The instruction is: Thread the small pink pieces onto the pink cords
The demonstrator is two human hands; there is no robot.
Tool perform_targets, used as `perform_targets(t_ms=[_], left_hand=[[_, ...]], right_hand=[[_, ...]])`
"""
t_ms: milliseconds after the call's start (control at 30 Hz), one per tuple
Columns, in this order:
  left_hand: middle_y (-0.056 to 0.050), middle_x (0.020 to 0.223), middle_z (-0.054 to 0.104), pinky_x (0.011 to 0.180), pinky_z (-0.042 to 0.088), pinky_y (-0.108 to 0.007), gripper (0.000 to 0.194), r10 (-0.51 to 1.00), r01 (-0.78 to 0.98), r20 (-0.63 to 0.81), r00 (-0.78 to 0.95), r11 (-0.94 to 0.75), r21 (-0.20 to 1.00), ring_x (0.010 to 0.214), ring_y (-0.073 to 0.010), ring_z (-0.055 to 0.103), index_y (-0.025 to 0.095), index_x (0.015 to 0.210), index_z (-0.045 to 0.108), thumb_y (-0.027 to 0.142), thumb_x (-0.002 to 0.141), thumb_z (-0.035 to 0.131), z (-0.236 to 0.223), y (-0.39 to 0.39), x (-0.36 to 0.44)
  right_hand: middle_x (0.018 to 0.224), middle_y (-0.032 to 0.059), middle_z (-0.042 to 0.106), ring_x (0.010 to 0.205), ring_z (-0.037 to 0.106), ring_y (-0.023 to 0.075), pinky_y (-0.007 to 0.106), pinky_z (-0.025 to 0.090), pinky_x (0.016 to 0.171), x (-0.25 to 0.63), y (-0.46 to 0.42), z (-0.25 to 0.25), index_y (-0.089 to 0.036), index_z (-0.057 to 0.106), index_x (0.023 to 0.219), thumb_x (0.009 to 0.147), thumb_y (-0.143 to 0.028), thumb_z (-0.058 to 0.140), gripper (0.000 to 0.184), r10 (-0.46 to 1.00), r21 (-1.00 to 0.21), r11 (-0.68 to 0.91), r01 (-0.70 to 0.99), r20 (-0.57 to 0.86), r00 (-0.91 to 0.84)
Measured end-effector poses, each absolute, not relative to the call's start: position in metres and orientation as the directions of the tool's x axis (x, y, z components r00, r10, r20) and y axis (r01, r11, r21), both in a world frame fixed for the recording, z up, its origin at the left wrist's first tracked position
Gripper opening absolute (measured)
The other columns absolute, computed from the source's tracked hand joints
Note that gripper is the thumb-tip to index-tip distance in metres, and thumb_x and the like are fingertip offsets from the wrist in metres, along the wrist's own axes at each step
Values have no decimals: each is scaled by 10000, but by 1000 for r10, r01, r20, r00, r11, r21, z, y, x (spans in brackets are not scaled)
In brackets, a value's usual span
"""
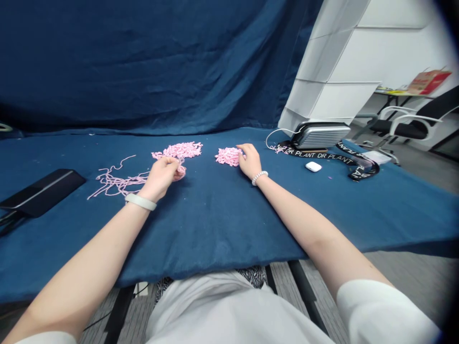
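Note:
My left hand (163, 177) is closed in a pinch at the left centre of the table, around pink yarn (182, 172) that loops out beside the fingertips. Just beyond it lies a heap of small pink pieces (184, 149), too small to make out exactly. Loose pink yarn strands (120, 181) spread over the cloth to the left of this hand. My right hand (250, 159) rests at the right edge of a second pink heap (227, 156), its thumb and forefinger apart. Its other fingers are partly hidden.
A blue cloth covers the table (215, 220). A black flat object (48, 191) lies at the left. To the right are a silver ribbed case (322, 135), a black lettered strap (311, 154) and a white earbud case (313, 166). A chair (412, 124) stands beyond.

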State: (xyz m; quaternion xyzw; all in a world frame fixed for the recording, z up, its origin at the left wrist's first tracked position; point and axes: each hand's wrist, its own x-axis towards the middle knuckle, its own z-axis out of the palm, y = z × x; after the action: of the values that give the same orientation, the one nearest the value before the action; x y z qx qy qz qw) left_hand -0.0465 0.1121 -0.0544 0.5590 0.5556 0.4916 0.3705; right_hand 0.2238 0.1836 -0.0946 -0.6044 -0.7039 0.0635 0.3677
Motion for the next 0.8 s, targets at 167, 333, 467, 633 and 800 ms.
perform_targets(t_ms=[167, 333, 467, 633, 800], left_hand=[[-6, 638, 548, 520, 400, -181, 132, 995, 35, 95, 10, -95, 995, 536, -69, 503, 132, 803, 485, 170, 708, 569, -48, 88, -22], [-3, 632, 536, 549, 413, -195, 139, 990, 52, 140, -17, -138, 989, 560, -80, 511, 122, 814, 504, 203, 726, 575, -52, 85, -18], [-15, 676, 569, 616, 448, -222, 167, 984, 83, 176, -37, -173, 981, 616, -100, 547, 124, 828, 510, 229, 721, 584, -55, 87, -19], [-29, 705, 604, 609, 442, -232, 181, 961, 262, 277, 3, -268, 927, 631, -121, 569, 130, 863, 530, 251, 735, 573, -60, 88, -22], [-36, 723, 635, 598, 438, -243, 220, 935, 464, 345, 78, -340, 818, 628, -140, 587, 143, 923, 517, 292, 766, 555, -65, 87, -23]], right_hand=[[1153, -21, 465, 936, 437, -106, 35, 374, 920, 164, 151, -85, -253, 480, 1175, 768, -619, 276, 584, 901, -720, 425, 549, 280, -331], [1095, -24, 507, 817, 420, -142, -33, 314, 788, 130, 123, -85, -202, 546, 1113, 704, -694, 307, 683, 796, -784, 475, 399, 191, -574], [1043, -18, 530, 743, 398, -148, -38, 300, 719, 127, 117, -89, -159, 549, 1103, 659, -707, 366, 729, 798, -832, 410, 374, 129, -588], [1049, -13, 526, 786, 435, -145, -47, 332, 728, 124, 116, -89, -145, 536, 1090, 652, -699, 383, 723, 832, -889, 344, 302, 140, -536], [1059, -5, 525, 837, 478, -132, -40, 377, 772, 124, 122, -92, -153, 510, 1124, 675, -698, 344, 725, 869, -925, 298, 234, 162, -468]])
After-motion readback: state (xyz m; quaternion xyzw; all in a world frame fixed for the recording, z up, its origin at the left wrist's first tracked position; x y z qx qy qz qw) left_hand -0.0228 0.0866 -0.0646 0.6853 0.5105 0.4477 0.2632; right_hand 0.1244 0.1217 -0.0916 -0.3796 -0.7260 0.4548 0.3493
